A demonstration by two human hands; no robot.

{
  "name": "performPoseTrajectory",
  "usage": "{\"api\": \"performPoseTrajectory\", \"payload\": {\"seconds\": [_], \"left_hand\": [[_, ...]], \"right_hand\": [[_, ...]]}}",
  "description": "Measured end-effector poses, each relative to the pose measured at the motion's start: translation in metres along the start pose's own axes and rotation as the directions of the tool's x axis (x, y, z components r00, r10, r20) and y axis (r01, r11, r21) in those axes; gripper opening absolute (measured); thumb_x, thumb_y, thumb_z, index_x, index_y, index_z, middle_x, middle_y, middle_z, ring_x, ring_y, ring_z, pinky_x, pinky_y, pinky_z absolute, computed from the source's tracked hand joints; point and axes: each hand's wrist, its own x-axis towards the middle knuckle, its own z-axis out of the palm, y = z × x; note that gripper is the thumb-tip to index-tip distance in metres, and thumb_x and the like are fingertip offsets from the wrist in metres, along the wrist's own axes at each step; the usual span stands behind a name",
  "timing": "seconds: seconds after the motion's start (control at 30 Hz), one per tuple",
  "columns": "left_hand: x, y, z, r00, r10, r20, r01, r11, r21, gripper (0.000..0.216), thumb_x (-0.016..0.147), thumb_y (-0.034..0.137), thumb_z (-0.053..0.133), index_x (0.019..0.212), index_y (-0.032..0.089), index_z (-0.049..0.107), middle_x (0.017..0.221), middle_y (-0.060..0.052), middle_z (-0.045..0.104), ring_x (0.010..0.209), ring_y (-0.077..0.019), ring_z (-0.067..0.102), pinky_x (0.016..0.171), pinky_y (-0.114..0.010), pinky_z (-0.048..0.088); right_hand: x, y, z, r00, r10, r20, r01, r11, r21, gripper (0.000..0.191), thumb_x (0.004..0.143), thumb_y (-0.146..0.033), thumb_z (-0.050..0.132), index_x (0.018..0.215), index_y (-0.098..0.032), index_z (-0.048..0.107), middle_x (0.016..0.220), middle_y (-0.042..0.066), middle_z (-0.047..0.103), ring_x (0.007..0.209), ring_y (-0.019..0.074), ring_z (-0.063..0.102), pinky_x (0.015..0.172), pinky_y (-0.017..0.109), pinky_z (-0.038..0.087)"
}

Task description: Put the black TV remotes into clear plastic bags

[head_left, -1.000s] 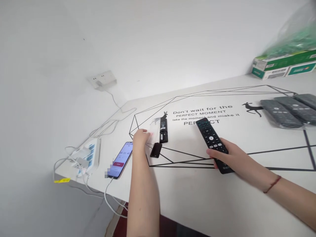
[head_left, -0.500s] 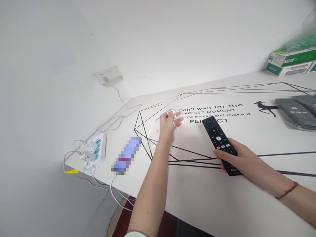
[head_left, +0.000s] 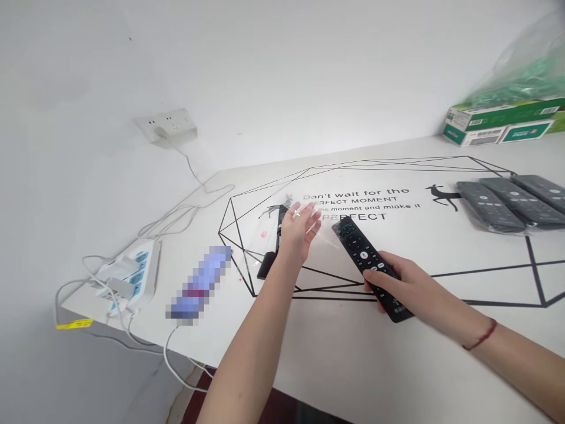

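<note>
My right hand (head_left: 392, 280) is closed around a black remote control (head_left: 364, 255), held at a slant over the table with its button side up. To its left, my left hand (head_left: 302, 231) has its fingers bent, pinching a thin clear plastic bag (head_left: 260, 238). Glints of the film show at the fingertips, and the bag's outline is hard to make out. A black object (head_left: 267, 265) lies by my left wrist, partly hidden behind it, so its kind is unclear. Several wrapped black remote controls (head_left: 489, 206) lie side by side at the right.
A phone-like blurred object (head_left: 200, 282) with a white cable lies on the white table (head_left: 335, 353). A power strip (head_left: 148, 274) with plugs and cords sits at the left edge. Green and white boxes (head_left: 485, 126) with a plastic bag (head_left: 525, 76) on top stand back right.
The view has shifted to the right, showing more wrapped remotes. The black object beside my left wrist has come into sight. My right hand still holds the remote control.
</note>
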Motion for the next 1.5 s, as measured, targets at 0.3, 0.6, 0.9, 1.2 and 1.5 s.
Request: {"api": "performPoseTrajectory", "payload": {"seconds": [0.3, 0.6, 0.9, 1.2, 1.5], "left_hand": [[0.005, 0.001, -0.005, 1.0, -0.007, -0.022, 0.007, 1.0, -0.002, 0.053, 0.074, 0.012, 0.071, 0.12, 0.028, 0.051, 0.112, -0.005, 0.065, 0.088, -0.0128, 0.066, 0.077, -0.025, 0.054], [0.004, 0.001, -0.005, 0.998, 0.057, 0.028, -0.056, 0.998, -0.018, 0.062, 0.078, 0.012, 0.067, 0.131, 0.029, 0.039, 0.107, -0.005, 0.067, 0.086, -0.0138, 0.069, 0.079, -0.027, 0.056], [0.003, -0.002, -0.002, 0.998, 0.008, 0.055, -0.005, 0.999, -0.05, 0.066, 0.079, 0.009, 0.066, 0.133, 0.031, 0.035, 0.104, -0.003, 0.067, 0.087, -0.0123, 0.068, 0.078, -0.024, 0.056], [-0.011, -0.021, 0.01, 0.982, -0.046, 0.185, 0.044, 0.999, 0.015, 0.072, 0.078, 0.02, 0.069, 0.138, 0.033, 0.03, 0.108, -0.005, 0.066, 0.088, -0.0167, 0.069, 0.077, -0.028, 0.056], [-0.012, -0.022, 0.013, 0.992, -0.008, 0.127, 0.022, 0.994, -0.108, 0.064, 0.086, 0.023, 0.06, 0.139, 0.039, 0.028, 0.12, -0.004, 0.062, 0.094, -0.0154, 0.067, 0.083, -0.031, 0.055]], "right_hand": [[0.002, 0.002, -0.001, 1.0, -0.014, 0.006, 0.014, 0.999, 0.049, 0.023, 0.079, -0.042, 0.058, 0.081, -0.022, 0.047, 0.074, -0.003, 0.059, 0.051, 0.013, 0.058, 0.046, 0.025, 0.044], [-0.001, 0.001, -0.002, 0.995, -0.06, 0.075, 0.059, 0.998, 0.02, 0.023, 0.082, -0.043, 0.054, 0.081, -0.021, 0.046, 0.074, -0.001, 0.058, 0.052, 0.0136, 0.058, 0.047, 0.026, 0.045], [-0.002, 0.001, -0.001, 0.993, -0.078, 0.084, 0.083, 0.995, -0.056, 0.019, 0.081, -0.038, 0.054, 0.076, -0.021, 0.048, 0.067, -0.003, 0.054, 0.053, 0.0139, 0.056, 0.047, 0.026, 0.043], [0.0, 0.0, -0.003, 0.99, -0.084, 0.11, 0.093, 0.992, -0.084, 0.02, 0.082, -0.039, 0.053, 0.076, -0.02, 0.051, 0.068, -0.001, 0.056, 0.054, 0.0145, 0.057, 0.048, 0.026, 0.045], [0.004, 0.005, -0.007, 0.98, -0.114, 0.165, 0.125, 0.991, -0.056, 0.019, 0.083, -0.037, 0.053, 0.075, -0.019, 0.053, 0.066, -0.002, 0.054, 0.052, 0.0124, 0.055, 0.047, 0.024, 0.044]]}}
